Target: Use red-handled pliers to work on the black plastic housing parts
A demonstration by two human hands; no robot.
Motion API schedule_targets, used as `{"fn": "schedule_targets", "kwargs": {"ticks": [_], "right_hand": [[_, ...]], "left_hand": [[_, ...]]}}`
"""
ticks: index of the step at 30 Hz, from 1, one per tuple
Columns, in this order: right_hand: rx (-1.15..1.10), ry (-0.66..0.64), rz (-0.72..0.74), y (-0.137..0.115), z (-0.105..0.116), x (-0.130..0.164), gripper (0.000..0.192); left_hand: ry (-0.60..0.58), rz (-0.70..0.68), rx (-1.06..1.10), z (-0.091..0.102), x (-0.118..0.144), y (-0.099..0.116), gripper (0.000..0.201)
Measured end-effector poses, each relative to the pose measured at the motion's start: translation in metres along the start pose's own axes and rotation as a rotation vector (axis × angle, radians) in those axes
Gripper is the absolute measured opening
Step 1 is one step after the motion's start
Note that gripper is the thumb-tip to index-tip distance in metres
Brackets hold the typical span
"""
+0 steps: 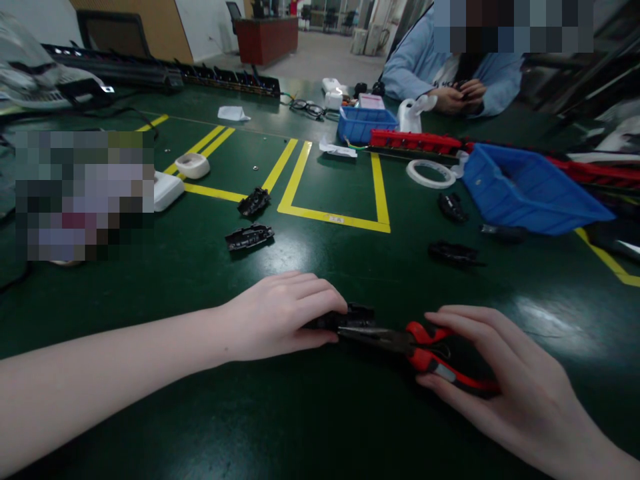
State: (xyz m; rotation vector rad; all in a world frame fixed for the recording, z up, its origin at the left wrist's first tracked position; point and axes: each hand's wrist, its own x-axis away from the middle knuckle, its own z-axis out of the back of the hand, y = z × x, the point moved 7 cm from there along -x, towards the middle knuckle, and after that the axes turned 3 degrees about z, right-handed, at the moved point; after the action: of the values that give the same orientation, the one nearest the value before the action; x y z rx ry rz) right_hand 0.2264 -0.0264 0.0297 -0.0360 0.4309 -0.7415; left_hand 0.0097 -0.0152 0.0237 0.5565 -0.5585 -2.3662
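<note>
My left hand [287, 313] is closed around a black plastic part [361, 313] on the green table, its fingers hiding much of the part. From the right, my right hand [505, 373] grips a pair of needle-nose pliers [423, 350] by their red handles, which are spread apart. The pliers' metal jaws reach to the near side of the black part, close by my left fingertips. I cannot tell whether the tips pinch anything. Beyond my left hand lie two similar black parts, one [250, 237] nearer and one [254, 202] farther.
At the right, more black parts [454, 253] lie before a blue bin [535, 193]. A tape roll [431, 174] is beside it. Yellow tape lines [335, 219] mark the table [150, 293]. Across it sits a person in a blue sleeve [410, 67], near a smaller blue bin [367, 123].
</note>
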Motion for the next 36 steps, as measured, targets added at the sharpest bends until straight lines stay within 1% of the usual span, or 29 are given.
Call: {"fn": "schedule_targets", "kwargs": {"ticks": [3, 6, 9, 15, 18, 28, 33, 36], "right_hand": [[0.08, -0.031, 0.083, -0.005, 0.0, -0.001, 0.047], [0.15, -0.03, 0.159, -0.011, 0.001, -0.002, 0.047], [0.172, -0.024, 0.19, -0.013, 0.001, -0.003, 0.047], [0.162, -0.024, 0.155, -0.009, 0.0, -0.005, 0.044], [0.141, -0.021, 0.131, -0.008, 0.0, -0.005, 0.043], [0.138, -0.013, 0.131, -0.012, 0.0, -0.003, 0.046], [0.122, -0.002, 0.098, -0.012, -0.002, 0.003, 0.045], [0.11, 0.004, 0.108, -0.015, -0.001, 0.001, 0.04]], "left_hand": [[0.0, 0.012, -0.021, 0.0, 0.0, -0.001, 0.02], [-0.012, 0.025, -0.048, 0.0, 0.0, -0.003, 0.021], [-0.011, 0.02, -0.086, 0.0, 0.0, -0.002, 0.021], [-0.008, 0.011, -0.098, 0.0, 0.0, -0.002, 0.02], [-0.019, 0.023, -0.058, 0.0, -0.001, -0.003, 0.022], [-0.069, 0.079, 0.116, 0.001, -0.004, -0.009, 0.027], [-0.086, 0.072, 0.134, 0.0, -0.004, -0.01, 0.028], [-0.082, 0.063, 0.124, 0.0, -0.004, -0.009, 0.028]]}}
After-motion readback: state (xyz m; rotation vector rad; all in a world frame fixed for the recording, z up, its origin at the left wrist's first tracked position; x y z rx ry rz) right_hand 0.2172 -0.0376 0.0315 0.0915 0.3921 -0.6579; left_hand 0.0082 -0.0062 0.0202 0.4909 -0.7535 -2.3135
